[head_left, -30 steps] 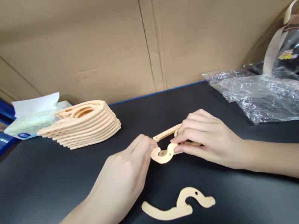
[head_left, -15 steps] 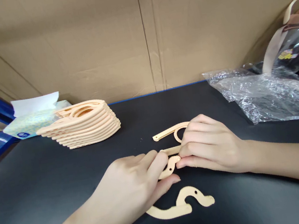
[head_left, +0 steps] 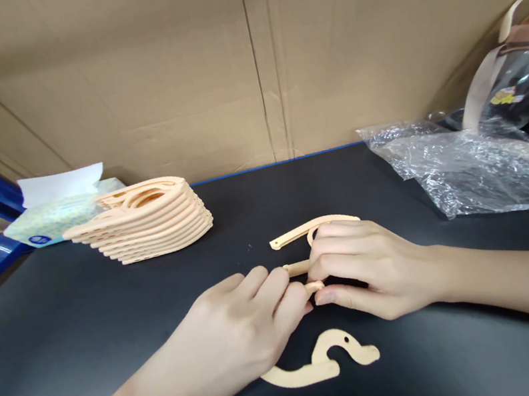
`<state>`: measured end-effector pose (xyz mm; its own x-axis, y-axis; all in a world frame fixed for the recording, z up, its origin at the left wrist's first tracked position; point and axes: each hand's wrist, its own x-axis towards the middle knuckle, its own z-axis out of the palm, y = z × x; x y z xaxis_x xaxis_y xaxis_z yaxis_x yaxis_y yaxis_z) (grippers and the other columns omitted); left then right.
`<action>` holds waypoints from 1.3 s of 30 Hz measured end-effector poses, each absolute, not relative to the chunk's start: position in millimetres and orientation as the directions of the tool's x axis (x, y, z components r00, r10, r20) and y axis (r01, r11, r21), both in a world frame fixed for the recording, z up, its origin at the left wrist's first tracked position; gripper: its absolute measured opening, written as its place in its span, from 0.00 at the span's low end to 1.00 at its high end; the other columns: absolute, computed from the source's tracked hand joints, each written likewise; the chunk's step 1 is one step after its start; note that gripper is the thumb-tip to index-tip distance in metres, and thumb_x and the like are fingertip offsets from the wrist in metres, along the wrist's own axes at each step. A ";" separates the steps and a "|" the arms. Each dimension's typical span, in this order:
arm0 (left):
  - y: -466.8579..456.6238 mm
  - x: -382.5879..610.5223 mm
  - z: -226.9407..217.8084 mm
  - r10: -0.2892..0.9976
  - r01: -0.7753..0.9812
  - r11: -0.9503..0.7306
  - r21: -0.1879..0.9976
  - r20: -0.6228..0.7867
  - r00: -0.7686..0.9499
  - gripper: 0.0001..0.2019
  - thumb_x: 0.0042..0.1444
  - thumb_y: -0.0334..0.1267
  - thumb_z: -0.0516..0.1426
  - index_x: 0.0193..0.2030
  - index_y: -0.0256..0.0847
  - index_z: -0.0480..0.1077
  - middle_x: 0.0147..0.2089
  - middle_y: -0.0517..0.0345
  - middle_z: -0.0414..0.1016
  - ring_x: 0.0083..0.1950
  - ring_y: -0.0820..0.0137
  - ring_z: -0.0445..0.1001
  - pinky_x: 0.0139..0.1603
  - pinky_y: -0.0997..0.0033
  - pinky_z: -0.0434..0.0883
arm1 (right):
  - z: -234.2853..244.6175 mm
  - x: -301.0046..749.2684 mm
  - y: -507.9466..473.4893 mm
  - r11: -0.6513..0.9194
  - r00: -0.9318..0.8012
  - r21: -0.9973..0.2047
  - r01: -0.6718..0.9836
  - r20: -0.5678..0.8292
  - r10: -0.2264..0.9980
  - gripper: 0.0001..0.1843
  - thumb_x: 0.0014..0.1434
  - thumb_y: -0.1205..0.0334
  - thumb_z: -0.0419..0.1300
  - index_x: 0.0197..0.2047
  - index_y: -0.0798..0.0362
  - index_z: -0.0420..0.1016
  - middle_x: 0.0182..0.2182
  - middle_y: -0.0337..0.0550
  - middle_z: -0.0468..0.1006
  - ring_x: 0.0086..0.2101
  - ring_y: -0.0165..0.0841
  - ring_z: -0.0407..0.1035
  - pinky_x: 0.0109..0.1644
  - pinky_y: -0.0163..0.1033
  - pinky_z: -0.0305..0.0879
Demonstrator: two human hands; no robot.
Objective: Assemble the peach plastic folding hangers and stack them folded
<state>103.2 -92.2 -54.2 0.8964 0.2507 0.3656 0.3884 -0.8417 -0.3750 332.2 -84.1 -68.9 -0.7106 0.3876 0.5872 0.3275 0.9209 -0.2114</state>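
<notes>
Held between my hands is a cream plastic hanger hook (head_left: 314, 286); only its rounded tip shows, the rest being hidden by my fingers. My left hand (head_left: 252, 322) is closed round the hook from the left. The thumb and index finger of my right hand (head_left: 372, 264) close on its tip. Beneath the right fingers lies a cream hanger piece (head_left: 297, 269), mostly covered. Just beyond it, another curved hanger piece (head_left: 295, 232) with a ring rests partly behind the right knuckles. Nearer me, flat on the table, are a second hook (head_left: 336, 338) and a curved piece (head_left: 302, 375) touching it.
A neat stack of cream hanger parts (head_left: 156, 219) stands at the back left, before a tissue pack (head_left: 58, 209). Crumpled clear plastic (head_left: 487, 167) and a transparent bag (head_left: 522, 74) occupy the right. Cardboard (head_left: 147, 75) walls off the back of the black table (head_left: 236, 209).
The hook has turned in my hands, its flat face and hole no longer showing. My right hand has shifted slightly left and down, uncovering more of the far curved piece.
</notes>
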 end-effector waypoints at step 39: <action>-73.3 99.6 -53.6 0.503 0.562 -0.789 -0.249 0.263 0.823 0.10 0.61 0.30 0.48 0.28 0.40 0.62 0.25 0.59 0.66 0.27 0.66 0.67 0.25 0.67 0.59 | -73.9 333.1 -81.2 0.825 -0.657 -0.176 0.537 0.527 0.539 0.09 0.65 0.65 0.55 0.41 0.58 0.76 0.36 0.47 0.77 0.36 0.35 0.66 0.40 0.41 0.62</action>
